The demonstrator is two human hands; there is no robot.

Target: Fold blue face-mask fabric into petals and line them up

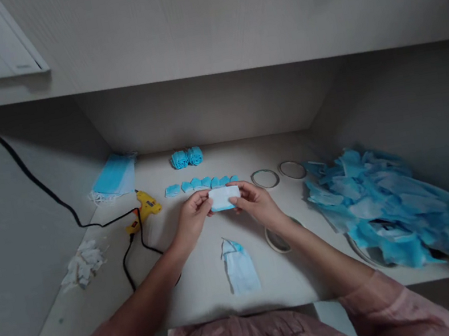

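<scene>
My left hand (192,215) and my right hand (254,201) hold a small white and blue piece of mask fabric (224,197) between their fingertips, above the middle of the desk (194,289). Just behind it lies a row of small folded blue pieces (201,183). Farther back sit two rolled blue fabric rosettes (187,158). A cut light blue mask piece (239,267) lies flat on the desk below my hands.
A yellow glue gun (145,208) with a black cord (35,181) lies at left, next to white scraps (82,263) and a stack of blue masks (114,176). Thin rings (265,178) and a tape roll (278,239) sit right of centre. A heap of blue fabric pieces (383,209) fills the right.
</scene>
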